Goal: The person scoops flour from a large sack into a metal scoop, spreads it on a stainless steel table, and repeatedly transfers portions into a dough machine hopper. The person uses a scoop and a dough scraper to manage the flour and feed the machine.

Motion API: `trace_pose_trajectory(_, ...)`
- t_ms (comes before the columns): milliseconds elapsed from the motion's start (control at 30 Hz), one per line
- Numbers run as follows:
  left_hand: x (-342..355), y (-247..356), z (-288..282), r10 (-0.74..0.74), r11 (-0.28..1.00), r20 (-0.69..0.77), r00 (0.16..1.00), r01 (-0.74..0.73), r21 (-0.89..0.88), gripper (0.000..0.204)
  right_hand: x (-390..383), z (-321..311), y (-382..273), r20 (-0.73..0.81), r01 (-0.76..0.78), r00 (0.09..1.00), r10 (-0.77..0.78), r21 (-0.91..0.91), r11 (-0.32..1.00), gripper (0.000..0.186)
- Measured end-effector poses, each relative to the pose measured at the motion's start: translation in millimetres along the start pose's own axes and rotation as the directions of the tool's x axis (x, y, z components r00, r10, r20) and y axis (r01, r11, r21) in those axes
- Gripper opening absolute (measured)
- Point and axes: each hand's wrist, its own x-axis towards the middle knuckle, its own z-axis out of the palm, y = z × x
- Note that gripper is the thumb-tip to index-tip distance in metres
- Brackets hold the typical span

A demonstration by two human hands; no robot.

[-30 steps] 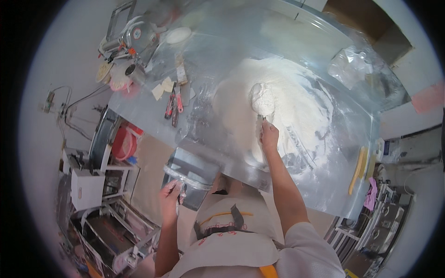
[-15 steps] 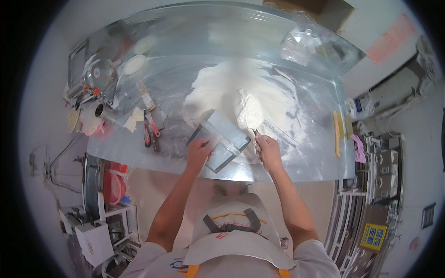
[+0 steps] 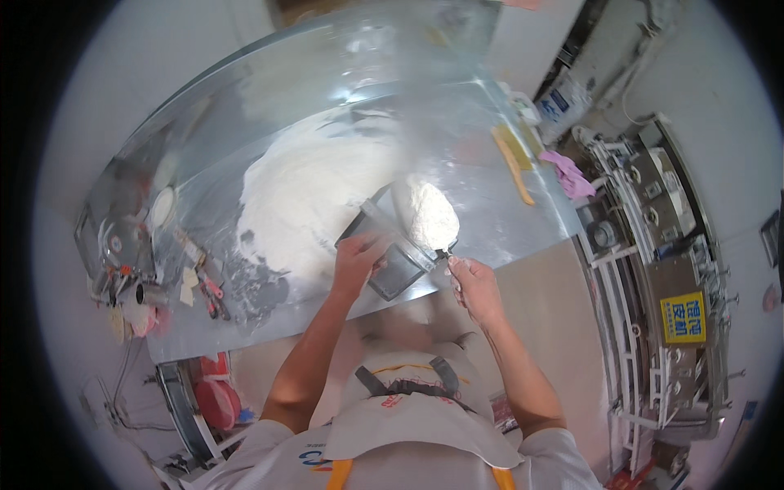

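Note:
My left hand (image 3: 359,260) is closed on a rectangular grey metal piece (image 3: 394,273) with a raised bar across it; I cannot make out whether it is a pan or a box. The hand covers its left edge. My right hand (image 3: 475,290) grips the short handle of a scoop, whose bowl is hidden under a heap of white flour (image 3: 431,216). This load sits beside the metal piece's right side, overlapping its edge in view. Behind both hands, a broad layer of flour (image 3: 306,180) covers the steel table (image 3: 482,220).
Left on the table lie red-handled tools (image 3: 214,300), a white oval dish (image 3: 163,207) and a clear lidded container (image 3: 122,241). A wooden stick (image 3: 513,167) and pink cloth (image 3: 569,174) lie at the right edge. A metal machine (image 3: 682,282) stands further right.
My view and body have turned right, so the table appears slanted. Both hands have come with it, moving the metal piece and loaded scoop away from the flour toward the table's right part.

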Motion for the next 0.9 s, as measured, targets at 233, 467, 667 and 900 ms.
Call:
trace_pose_trajectory(233, 35.2, -35.6, 189.4, -0.004, 0.998, 0.124, 0.992, -0.004, 0.066, 0.020, -25.8, -194.0, -17.4, -0.103, 0.029, 0.994, -0.020, 0.079, 0.996, 0.035)
trace_pose_trajectory(467, 80.1, -50.8, 397.7, -0.032, 0.998, 0.304, 0.952, 0.016, 0.055, 0.021, -46.6, -375.3, -42.4, -0.344, 0.044, 0.939, -0.014, 0.082, 0.996, 0.036)
trace_pose_trajectory(667, 137.1, -62.0, 548.5, -0.116, 0.992, 0.478, 0.870, 0.080, 0.096, 0.013, -41.9, -506.4, -69.7, -0.530, 0.067, 0.847, 0.030, 0.163, 0.984, 0.034)
trace_pose_trajectory(900, 218.5, -74.2, 695.0, -0.158, 0.987, 0.585, 0.796, 0.123, 0.100, 0.019, 5.4, -652.8, -107.6, -0.672, 0.090, 0.733, 0.106, 0.250, 0.964, 0.033)
